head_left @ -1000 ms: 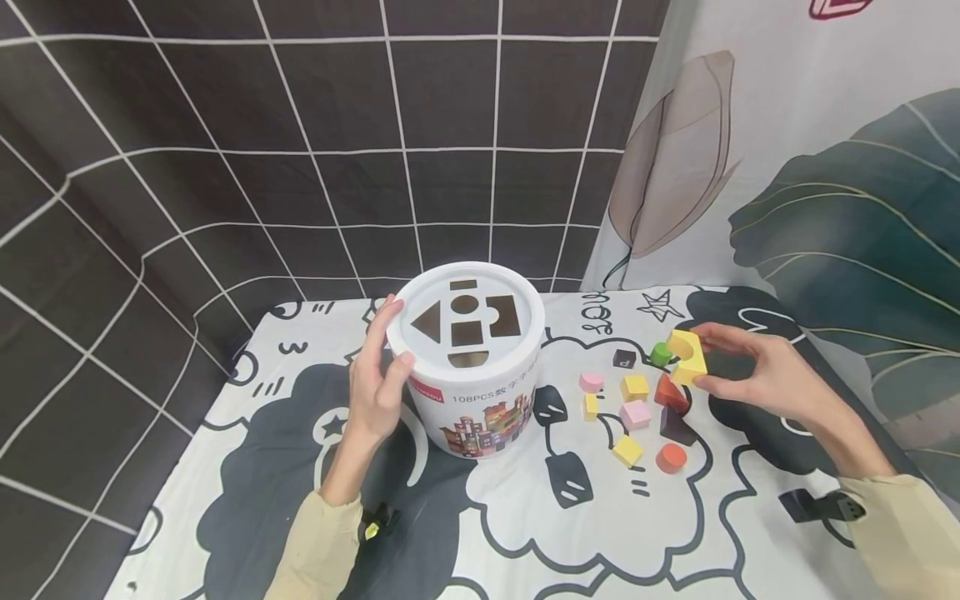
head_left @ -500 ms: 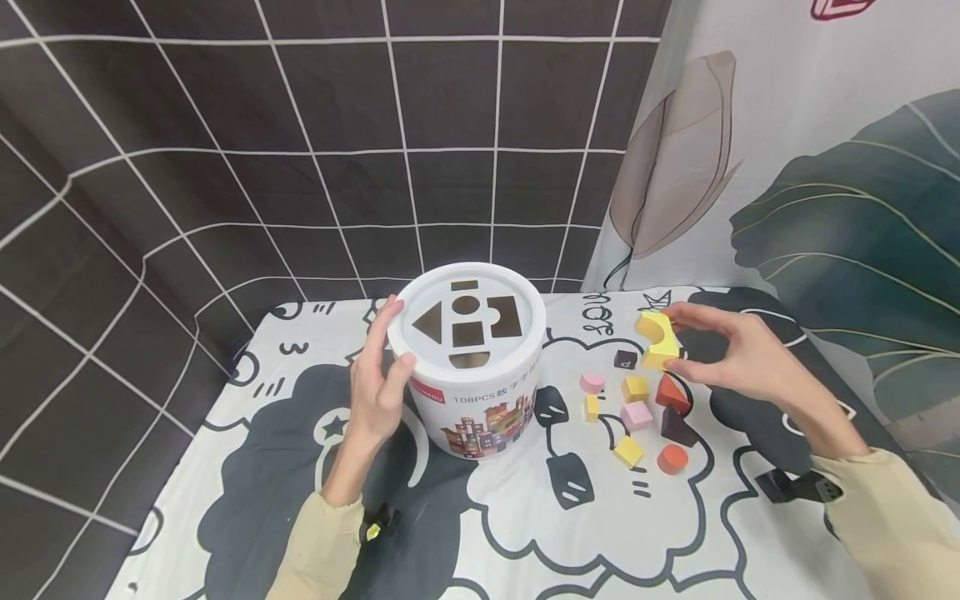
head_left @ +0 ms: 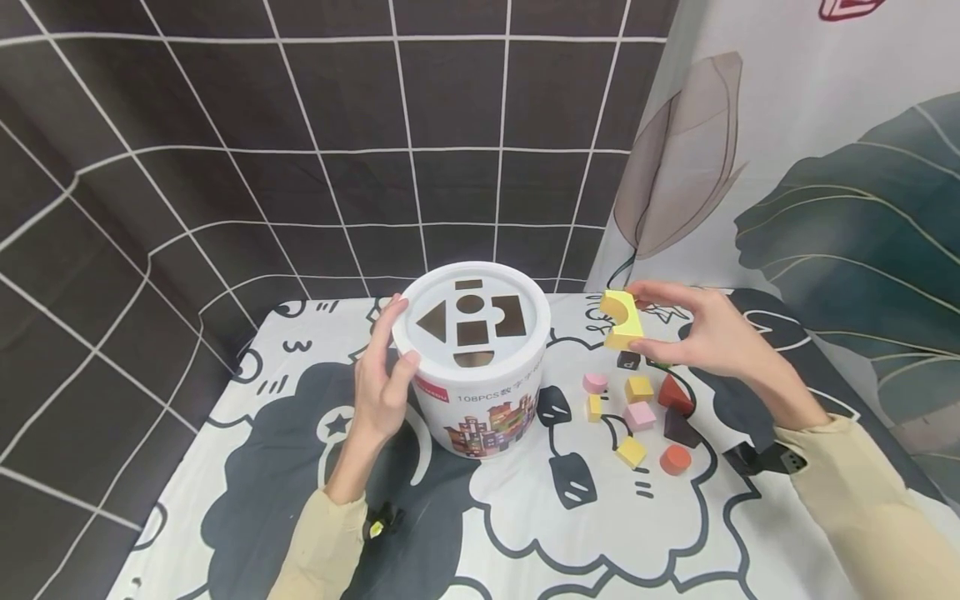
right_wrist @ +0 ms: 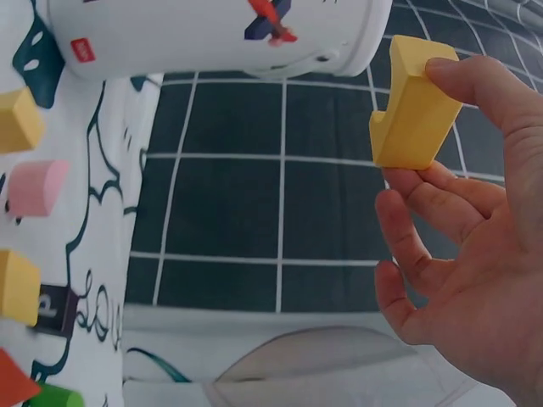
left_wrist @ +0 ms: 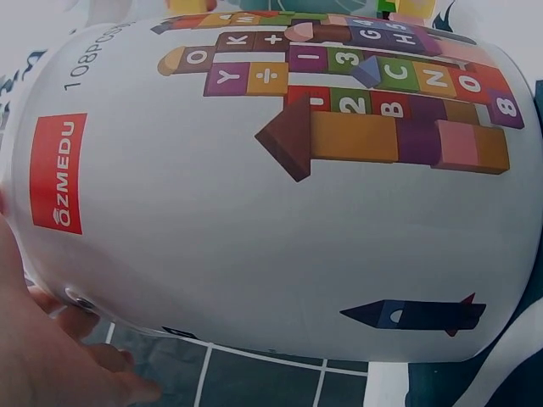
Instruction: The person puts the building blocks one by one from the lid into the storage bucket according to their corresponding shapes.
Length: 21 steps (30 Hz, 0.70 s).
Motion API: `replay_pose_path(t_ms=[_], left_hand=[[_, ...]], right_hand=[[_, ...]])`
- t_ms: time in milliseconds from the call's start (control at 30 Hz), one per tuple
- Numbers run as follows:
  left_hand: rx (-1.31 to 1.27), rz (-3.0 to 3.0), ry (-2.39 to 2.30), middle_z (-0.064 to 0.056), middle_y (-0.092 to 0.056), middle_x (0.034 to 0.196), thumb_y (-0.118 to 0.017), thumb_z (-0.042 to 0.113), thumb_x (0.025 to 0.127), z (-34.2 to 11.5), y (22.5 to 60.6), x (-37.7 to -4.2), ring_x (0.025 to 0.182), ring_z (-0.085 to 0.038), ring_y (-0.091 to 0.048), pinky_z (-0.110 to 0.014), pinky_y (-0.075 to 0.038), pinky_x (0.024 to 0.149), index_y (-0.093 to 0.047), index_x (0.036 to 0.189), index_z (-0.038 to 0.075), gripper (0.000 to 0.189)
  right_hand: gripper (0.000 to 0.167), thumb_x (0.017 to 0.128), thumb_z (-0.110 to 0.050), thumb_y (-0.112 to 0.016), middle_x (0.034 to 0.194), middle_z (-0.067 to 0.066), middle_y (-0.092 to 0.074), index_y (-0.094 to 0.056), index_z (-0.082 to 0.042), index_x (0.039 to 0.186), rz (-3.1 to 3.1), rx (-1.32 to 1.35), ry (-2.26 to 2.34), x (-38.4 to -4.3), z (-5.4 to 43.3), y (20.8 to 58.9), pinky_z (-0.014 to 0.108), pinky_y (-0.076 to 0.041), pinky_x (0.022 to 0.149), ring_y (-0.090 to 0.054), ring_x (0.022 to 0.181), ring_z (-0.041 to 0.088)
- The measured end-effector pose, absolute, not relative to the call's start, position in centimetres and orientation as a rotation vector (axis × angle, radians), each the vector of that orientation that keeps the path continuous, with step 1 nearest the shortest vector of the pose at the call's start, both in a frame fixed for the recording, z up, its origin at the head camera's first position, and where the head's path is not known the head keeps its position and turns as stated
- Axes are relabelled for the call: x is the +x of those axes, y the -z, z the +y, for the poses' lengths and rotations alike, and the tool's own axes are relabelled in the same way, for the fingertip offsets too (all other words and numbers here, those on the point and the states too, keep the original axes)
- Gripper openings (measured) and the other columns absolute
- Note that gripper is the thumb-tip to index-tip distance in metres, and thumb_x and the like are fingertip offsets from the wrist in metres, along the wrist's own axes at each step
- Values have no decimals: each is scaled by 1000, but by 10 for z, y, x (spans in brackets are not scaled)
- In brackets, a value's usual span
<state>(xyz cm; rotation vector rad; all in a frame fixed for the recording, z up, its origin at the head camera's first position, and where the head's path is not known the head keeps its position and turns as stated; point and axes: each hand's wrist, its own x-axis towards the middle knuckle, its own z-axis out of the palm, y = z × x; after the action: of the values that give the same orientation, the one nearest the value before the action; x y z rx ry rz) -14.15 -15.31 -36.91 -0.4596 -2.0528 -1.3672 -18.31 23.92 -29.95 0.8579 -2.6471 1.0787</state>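
My left hand (head_left: 381,390) holds the white toy-block bucket (head_left: 487,425) at its left side, the thumb on the rim of the lid (head_left: 534,333). That lid has several cut-out holes: a triangle, a circle, rectangles, a half-round and a notched one. Right of the bucket, my right hand (head_left: 708,333) pinches a yellow arch block (head_left: 624,327) between thumb and fingers, held in the air with its curved notch toward the bucket. In the right wrist view the thumb presses one face of the arch block (right_wrist: 417,110), while the other fingers lie beneath.
Loose blocks lie right of the bucket, among them a red cylinder (head_left: 675,459), a dark triangle (head_left: 681,428), a pink block (head_left: 639,416) and a yellow cube (head_left: 632,452). A green block (right_wrist: 58,396) is mostly hidden in the head view. A dark gridded cloth (head_left: 360,192) hangs behind.
My right hand has carried the yellow arch block leftward and up, from above the loose blocks toward the bucket. My left hand and the bucket stay in place.
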Motion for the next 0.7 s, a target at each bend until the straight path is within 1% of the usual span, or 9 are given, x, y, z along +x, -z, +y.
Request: replay_pose_path(t_ms=[100, 233, 467, 700], left_hand=[[-455, -2059, 1359, -12, -43, 153, -48, 24, 87, -153, 369, -141, 143, -25, -37, -45, -25, 115, -49, 145, 2, 62], [-446, -2066, 1353, -11, -44, 153, -48, 26, 87, -153, 369, -141, 143, -24, -36, -45, -25, 116, -50, 145, 3, 62], [-444, -2063, 1354, -11, -44, 153, -48, 27, 87, -153, 369, -142, 143, -24, -36, -45, -25, 115, -50, 145, 3, 62], [-445, -2068, 1340, -9, -43, 154, -48, 27, 88, -153, 370, -141, 143, -23, -36, -45, -25, 115, -49, 145, 3, 63]], right_hand=[[67, 75, -10, -85, 119, 16, -67, -59, -3, 136, -2640, 894, -1071, -186, 233, 296, 71, -37, 93, -57, 112, 33], [64, 74, -10, -85, 117, 12, -68, -62, -5, 133, -2626, 909, -1078, -190, 224, 292, 69, -37, 96, -58, 112, 31], [63, 75, -13, -85, 121, 12, -68, -61, -5, 133, -2596, 977, -1100, -197, 200, 282, 66, -39, 98, -59, 115, 31], [61, 77, -16, -84, 124, 10, -67, -62, -7, 133, -2584, 1028, -1181, -202, 174, 278, 66, -35, 102, -58, 118, 28]])
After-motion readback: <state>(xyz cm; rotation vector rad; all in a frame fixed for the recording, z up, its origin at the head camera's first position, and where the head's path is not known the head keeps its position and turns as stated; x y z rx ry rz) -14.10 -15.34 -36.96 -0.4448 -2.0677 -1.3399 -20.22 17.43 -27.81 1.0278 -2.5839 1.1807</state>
